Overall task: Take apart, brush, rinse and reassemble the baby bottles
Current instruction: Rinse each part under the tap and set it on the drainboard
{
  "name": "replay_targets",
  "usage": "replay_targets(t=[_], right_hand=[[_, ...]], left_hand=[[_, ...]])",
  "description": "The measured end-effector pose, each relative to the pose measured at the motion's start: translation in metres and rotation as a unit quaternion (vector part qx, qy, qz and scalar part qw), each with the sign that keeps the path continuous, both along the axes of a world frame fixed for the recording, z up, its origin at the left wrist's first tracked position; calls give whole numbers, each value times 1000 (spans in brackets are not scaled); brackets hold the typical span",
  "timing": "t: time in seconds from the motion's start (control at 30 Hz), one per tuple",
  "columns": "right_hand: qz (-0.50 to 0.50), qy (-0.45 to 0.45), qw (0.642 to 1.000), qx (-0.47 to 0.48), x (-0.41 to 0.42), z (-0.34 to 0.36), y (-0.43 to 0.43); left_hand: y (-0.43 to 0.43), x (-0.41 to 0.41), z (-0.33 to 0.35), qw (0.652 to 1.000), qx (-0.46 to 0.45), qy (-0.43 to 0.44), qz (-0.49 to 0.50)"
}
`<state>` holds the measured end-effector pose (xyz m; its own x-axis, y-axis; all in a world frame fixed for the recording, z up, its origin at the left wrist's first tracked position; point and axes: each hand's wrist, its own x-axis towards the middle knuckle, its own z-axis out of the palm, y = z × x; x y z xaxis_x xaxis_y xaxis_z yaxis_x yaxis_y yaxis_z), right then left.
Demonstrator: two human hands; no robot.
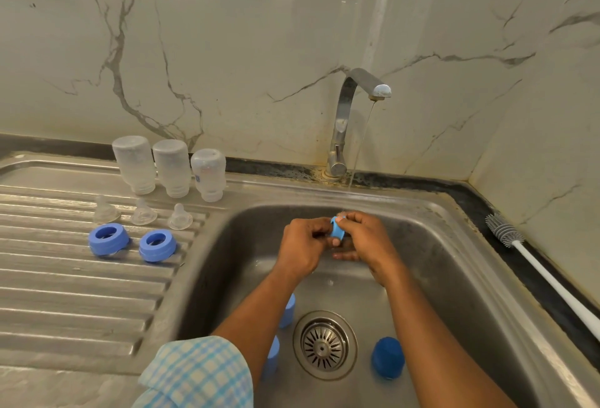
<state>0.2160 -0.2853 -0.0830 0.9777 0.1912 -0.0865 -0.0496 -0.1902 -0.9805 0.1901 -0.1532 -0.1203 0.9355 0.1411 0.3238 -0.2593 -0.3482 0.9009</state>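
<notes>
While both hands meet over the middle of the sink (454, 222), they clamp one blue ring (337, 231) between them. The left hand (300, 247) pinches it with curled fingers from the left side, and the right hand (363, 239) curls its thumb and fingers on it from the right side. The ring hangs above the basin, apart from the back wall. A thin water stream (360, 148) falls from the tap (349, 109) just behind the hands; whether it touches the ring, I cannot tell.

Lower in the frame, wet steel floor shows between the hands and the drain strainer (324, 346). One dark blue cap (387, 357) stands right of the strainer. Two lighter caps (288, 310) lie left of it, partly hidden by the left forearm.

At the left, on the ribbed draining board (65, 294), three clear bottles (172, 167) stand upside down near the back edge. Three teats (143, 213) stand in front of them, and two blue rings (108, 239) are nearest the sink edge. On the right counter, a brush (506, 232) lies along the wall, well apart from the hands.
</notes>
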Motion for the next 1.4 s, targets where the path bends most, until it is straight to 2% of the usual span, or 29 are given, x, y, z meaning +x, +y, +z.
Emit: replay_targets(t=[0.1, 0.27, 0.4, 0.47, 0.57, 0.7, 0.9, 1.1, 1.4], right_hand=[[5, -7, 1000, 17, -1, 2, -2], [-98, -38, 994, -41, 8, 2, -9], [-82, -38, 996, -11, 7, 0, -8], [-67, -64, 996, -19, 7, -3, -5], [-41, -99, 994, -22, 5, -5, -1], [-39, -96, 995, -3, 5, -7, -1], [-101, -155, 982, -38, 9, -3, -5], [-89, -124, 987, -57, 10, -10, -6], [-88, -94, 986, -101, 1, -3, -2]], left_hand=[[1, 0, 1, 1000, -8, -4, -6], [-14, -2, 7, 996, 70, -35, -48], [-14, -2, 4, 993, 115, 5, 20], [-12, -4, 3, 996, 59, 51, 49], [-15, -5, 5, 993, -34, 104, 36], [-16, -3, 7, 994, -11, 103, 46], [-14, -6, 5, 998, -30, 50, -32], [-16, -6, 7, 997, -52, 50, 24], [-20, -7, 10, 999, -6, 28, 34]])
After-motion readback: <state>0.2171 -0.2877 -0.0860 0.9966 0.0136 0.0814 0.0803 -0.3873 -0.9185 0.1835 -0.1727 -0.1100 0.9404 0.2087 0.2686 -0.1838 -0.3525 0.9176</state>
